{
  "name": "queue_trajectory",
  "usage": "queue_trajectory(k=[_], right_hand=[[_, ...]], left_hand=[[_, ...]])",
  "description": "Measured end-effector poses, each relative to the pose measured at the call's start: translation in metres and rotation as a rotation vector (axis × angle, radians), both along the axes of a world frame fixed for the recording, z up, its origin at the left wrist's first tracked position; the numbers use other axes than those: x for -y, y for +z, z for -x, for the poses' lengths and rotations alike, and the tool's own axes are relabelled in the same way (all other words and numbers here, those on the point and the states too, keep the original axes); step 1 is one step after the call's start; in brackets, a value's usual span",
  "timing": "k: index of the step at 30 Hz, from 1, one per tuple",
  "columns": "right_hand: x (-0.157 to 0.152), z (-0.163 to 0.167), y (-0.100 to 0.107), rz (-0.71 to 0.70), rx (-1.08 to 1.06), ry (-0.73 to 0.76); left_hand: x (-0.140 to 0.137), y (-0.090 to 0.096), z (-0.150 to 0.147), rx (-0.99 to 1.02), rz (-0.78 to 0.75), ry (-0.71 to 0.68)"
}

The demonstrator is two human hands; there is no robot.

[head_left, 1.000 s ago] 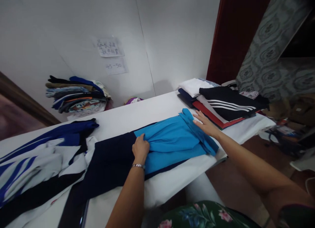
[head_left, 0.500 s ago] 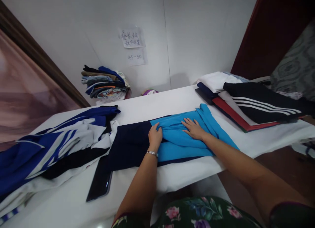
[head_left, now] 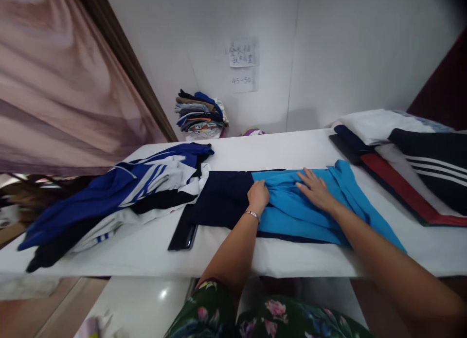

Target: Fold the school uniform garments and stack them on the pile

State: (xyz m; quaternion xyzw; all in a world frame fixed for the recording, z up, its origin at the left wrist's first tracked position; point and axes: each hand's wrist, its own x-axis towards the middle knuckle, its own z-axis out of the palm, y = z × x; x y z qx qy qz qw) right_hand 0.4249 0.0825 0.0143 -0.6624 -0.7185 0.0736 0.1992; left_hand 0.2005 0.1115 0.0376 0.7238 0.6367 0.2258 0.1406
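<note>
Turquoise fabric, a bright blue garment (head_left: 292,211), lies across the middle of the white counter (head_left: 146,250), spread on top of a dark navy garment (head_left: 222,202) whose left part shows bare beyond it. Since a second ago the right hand (head_left: 316,189) has left the far right edge of the blue cloth and come inward to its centre; it now rests flat, fingers spread and holding nothing, pressing the folds down. The left hand (head_left: 258,196), bracelet at the wrist, has kept its place at the left edge of the blue garment, fingers curled narrow and pinching a bunch of that edge. The two hands stand nearer each other than before. Judged from this, the smoothing pass has moved from the edge to the body of the cloth, and the garment is held down, not lifted.

To the left, touching the navy piece, lies a loose heap of blue-and-white striped clothing (head_left: 127,187). At the right end sits a folded stack (head_left: 412,158) with a black three-stripe item on top. A further pile of folded clothes (head_left: 200,112) stands against the wall under paper notes (head_left: 242,61).
</note>
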Motion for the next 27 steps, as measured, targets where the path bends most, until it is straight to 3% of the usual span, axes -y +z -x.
queue_trajectory(k=[6,9,11,13,15,17,19,23,27], right_hand=[[0.013,0.022,-0.024,-0.011,0.231,0.089],[0.012,0.020,-0.023,-0.016,0.232,0.088],[0.012,0.019,-0.018,-0.014,0.225,0.100],[0.013,0.020,-0.014,0.002,0.213,0.114],[0.013,0.021,-0.011,0.017,0.195,0.114],[0.013,0.021,-0.009,0.029,0.176,0.106],[0.013,0.021,-0.007,0.047,0.157,0.100],[0.013,0.016,-0.003,0.056,0.065,0.112],[0.021,0.012,0.004,-0.026,-0.104,0.097]], left_hand=[[0.000,-0.001,0.003,0.011,-0.001,0.009],[0.002,0.004,0.003,0.008,-0.020,0.007],[0.006,0.009,0.001,-0.012,-0.112,-0.005],[0.010,0.012,-0.003,-0.027,-0.248,-0.073],[0.014,0.011,-0.007,-0.046,-0.315,-0.236],[0.015,0.006,-0.012,-0.091,-0.259,-0.411],[0.014,-0.002,-0.015,-0.143,-0.178,-0.495],[0.009,-0.014,-0.016,-0.125,-0.132,-0.486],[0.007,-0.018,-0.013,-0.091,-0.130,-0.496]])
